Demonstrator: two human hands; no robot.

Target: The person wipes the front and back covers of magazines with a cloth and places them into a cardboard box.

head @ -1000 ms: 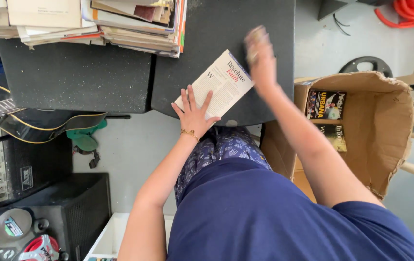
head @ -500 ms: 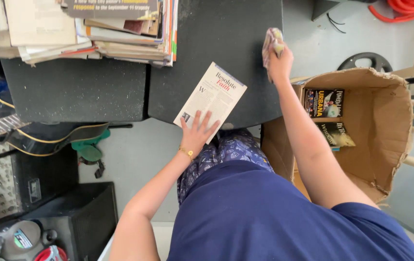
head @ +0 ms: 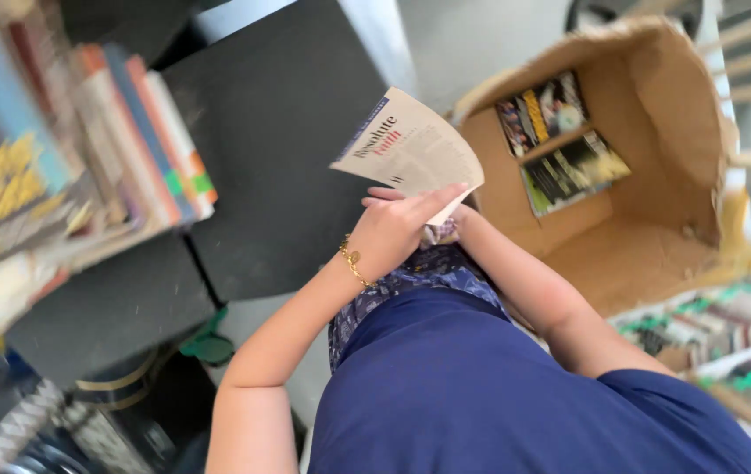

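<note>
In the head view, the left hand (head: 393, 230) is gripping a thin white printed paper booklet (head: 411, 149), fingers pressed along its lower edge, lifting it above the dark speckled counter (head: 279, 132). The right hand is lying hidden behind the left one and the booklet, so I cannot tell its grip. At two o'clock an open brown cardboard box (head: 656, 132) is holding dark-covered books (head: 560, 140). At nine o'clock a blurred stack of colourful books (head: 121, 140) is sitting on the counter.

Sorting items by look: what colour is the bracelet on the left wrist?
Gold: a thin gold chain bracelet on the left wrist, seen from the head view.
</note>
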